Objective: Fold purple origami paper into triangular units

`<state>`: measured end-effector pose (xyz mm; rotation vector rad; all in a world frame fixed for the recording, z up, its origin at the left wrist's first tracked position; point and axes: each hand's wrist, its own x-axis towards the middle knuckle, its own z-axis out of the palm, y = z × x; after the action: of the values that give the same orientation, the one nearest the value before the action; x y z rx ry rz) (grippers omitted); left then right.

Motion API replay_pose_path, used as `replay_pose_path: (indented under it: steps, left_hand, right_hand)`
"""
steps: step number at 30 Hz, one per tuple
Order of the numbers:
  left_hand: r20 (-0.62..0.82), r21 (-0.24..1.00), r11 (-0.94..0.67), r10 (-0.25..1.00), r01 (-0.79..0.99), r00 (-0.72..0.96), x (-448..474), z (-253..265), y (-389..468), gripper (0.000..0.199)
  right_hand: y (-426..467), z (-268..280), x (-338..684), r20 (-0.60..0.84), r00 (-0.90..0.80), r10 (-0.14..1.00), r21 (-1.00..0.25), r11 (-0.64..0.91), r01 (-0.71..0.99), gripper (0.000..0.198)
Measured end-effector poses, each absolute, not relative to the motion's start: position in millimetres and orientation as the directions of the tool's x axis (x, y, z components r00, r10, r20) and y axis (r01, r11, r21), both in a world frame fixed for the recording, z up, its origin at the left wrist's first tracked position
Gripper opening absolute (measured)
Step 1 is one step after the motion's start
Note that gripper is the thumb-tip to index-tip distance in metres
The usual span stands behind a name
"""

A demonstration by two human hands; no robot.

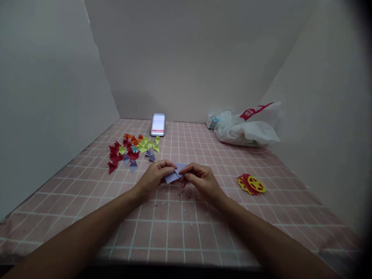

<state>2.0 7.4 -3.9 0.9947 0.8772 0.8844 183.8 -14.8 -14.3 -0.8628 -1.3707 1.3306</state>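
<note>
Both hands meet over the middle of the table, sharing one small lilac piece of paper [172, 177] that is partly folded, with a crease or an edge running across it where the fingertips come together. The left hand [154, 177] grips its left side, thumb laid on top and the fingers curled behind, while the right hand [202, 180] pinches its right side between thumb and forefinger, the other fingers bent underneath. Whether the paper touches the cloth below or is held just above it, I cannot tell. Beyond the left hand, toward the left, lies a loose cluster of small pointed folded papers: red ones [115, 155] at the left, orange ones [134, 140] at the far side, yellow-green ones [143, 146] mostly to the right, and a few purple-grey ones [151, 155] along the near side, some of them overlapping. Behind the cluster a phone [158, 124] stands tilted upright with its screen lit and blurred. To the right of the right hand, well apart from it, red and yellow toothed discs [253, 184] lie in an overlapping stack. Farther back on the right, a crumpled white plastic bag [247, 131] with red lettering rests beside a small patterned box [209, 122], all on a pink tablecloth [186, 242] checked with pale lines
</note>
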Motion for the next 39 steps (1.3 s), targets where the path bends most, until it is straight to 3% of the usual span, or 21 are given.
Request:
replay_pose_path:
  steps: [4, 9, 14, 22, 39]
  left_hand:
    - [-0.187, 0.952, 0.262, 0.907, -0.158, 0.377, 2, -5, 7, 0.032]
    - [-0.142, 0.972, 0.195, 0.930, -0.128, 0.339, 2, -2, 8, 0.033]
    - [-0.096, 0.981, 0.144, 0.944, -0.131, 0.316, 2, -2, 8, 0.031]
    - [0.121, 0.991, -0.132, 0.938, 0.013, 0.324, 2, -4, 6, 0.018]
    - [0.117, 0.991, -0.131, 0.941, 0.022, 0.317, 3, -6, 7, 0.017]
  right_hand:
    - [-14, -16, 183, 0.183, -0.260, 0.948, -0.981, 0.157, -0.117, 0.006]
    - [-13, -19, 183, 0.165, -0.262, 0.951, -0.969, 0.107, -0.224, 0.017]
    - [-12, -17, 185, 0.145, -0.252, 0.957, -0.956, 0.070, -0.284, 0.013]
    - [-8, -23, 186, -0.036, -0.349, 0.936, -0.946, -0.145, -0.289, 0.028]
    - [-8, -22, 186, -0.101, -0.378, 0.920, -0.967, -0.180, -0.179, 0.021]
